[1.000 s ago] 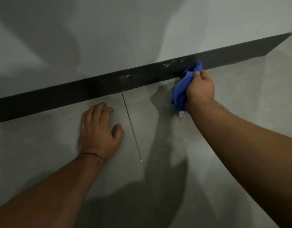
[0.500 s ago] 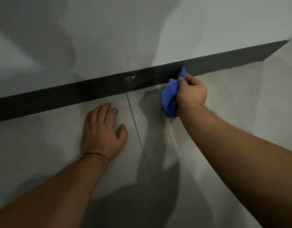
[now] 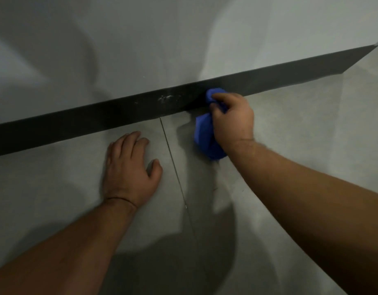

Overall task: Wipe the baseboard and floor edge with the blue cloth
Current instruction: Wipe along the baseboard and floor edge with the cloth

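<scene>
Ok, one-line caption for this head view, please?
Right hand presses the blue cloth against the dark baseboard, left hand flat on the floor.

The blue cloth point(image 3: 206, 137) is bunched into a crumpled wad. Its upper end presses against the baseboard point(image 3: 98, 118), and its lower bulk hangs down onto the floor edge point(image 3: 179, 122). The baseboard is a dark, flat strip running along the foot of the wall, rising toward the right, with pale dusty smudges just left of the cloth.
</scene>
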`<act>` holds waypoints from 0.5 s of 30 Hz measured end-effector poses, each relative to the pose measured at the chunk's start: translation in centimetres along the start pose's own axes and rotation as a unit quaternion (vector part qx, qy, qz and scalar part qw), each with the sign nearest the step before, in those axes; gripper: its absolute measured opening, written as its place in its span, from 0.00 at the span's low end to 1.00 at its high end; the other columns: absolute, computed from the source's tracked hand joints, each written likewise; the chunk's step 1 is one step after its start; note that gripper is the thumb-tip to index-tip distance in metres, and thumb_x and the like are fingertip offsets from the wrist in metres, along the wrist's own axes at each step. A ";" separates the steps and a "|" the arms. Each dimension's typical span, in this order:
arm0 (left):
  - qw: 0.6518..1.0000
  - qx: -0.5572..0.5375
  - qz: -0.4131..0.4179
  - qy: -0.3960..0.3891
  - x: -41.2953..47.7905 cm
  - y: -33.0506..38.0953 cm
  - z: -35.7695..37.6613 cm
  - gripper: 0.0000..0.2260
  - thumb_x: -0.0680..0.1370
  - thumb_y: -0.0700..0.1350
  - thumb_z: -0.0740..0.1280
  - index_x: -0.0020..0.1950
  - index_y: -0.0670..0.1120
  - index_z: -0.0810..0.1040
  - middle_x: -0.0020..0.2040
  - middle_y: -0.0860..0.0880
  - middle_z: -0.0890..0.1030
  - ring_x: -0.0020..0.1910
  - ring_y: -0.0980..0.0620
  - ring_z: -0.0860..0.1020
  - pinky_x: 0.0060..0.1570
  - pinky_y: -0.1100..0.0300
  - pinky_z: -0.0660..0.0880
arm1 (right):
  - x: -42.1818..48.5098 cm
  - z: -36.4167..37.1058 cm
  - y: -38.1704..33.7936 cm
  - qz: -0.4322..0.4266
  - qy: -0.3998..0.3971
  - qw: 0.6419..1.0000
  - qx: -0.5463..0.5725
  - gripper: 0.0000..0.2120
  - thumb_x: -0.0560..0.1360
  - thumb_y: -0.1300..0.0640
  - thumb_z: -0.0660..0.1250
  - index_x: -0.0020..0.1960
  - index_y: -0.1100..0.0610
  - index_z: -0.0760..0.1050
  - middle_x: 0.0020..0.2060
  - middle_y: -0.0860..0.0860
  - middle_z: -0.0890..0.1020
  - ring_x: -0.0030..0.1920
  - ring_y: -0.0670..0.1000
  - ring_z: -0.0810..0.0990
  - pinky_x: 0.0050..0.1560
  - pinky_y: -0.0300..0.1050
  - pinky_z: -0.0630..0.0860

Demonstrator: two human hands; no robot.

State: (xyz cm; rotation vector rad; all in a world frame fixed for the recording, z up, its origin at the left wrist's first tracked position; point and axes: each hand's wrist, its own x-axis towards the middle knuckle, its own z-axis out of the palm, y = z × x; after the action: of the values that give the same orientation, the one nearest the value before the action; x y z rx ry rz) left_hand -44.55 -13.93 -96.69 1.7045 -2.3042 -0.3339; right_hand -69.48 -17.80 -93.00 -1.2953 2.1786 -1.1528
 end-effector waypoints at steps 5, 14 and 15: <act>1.000 0.005 0.000 -0.001 0.0 -0.1 0.2 0.26 0.76 0.55 0.61 0.70 0.42 0.74 0.72 0.40 0.74 0.72 0.38 0.70 0.73 0.38 0.67 | 4.0 -5.7 5.7 0.075 0.063 0.984 -0.151 0.14 0.79 0.60 0.63 0.62 0.57 0.81 0.62 0.58 0.79 0.61 0.58 0.78 0.64 0.36 0.68; 1.000 0.015 -0.004 0.005 0.0 0.0 0.4 0.25 0.76 0.54 0.61 0.70 0.43 0.73 0.72 0.41 0.73 0.72 0.39 0.69 0.73 0.38 0.68 | 2.3 -1.3 5.2 0.003 -0.037 0.971 -0.236 0.18 0.76 0.63 0.60 0.63 0.59 0.79 0.64 0.60 0.76 0.64 0.63 0.72 0.64 0.51 0.69; 1.000 0.016 -0.004 0.006 0.0 0.1 0.4 0.25 0.76 0.54 0.61 0.70 0.43 0.73 0.72 0.41 0.73 0.72 0.39 0.69 0.73 0.37 0.68 | 1.7 -0.8 4.8 -0.015 -0.045 0.970 -0.237 0.19 0.75 0.63 0.60 0.64 0.60 0.79 0.64 0.60 0.77 0.63 0.64 0.72 0.64 0.51 0.68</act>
State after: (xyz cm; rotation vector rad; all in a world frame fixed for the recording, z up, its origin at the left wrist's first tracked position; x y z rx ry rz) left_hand -44.73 -13.91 -97.05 1.7252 -2.3076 -0.2894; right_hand -73.58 -17.69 -96.09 -1.5326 2.4619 -0.5793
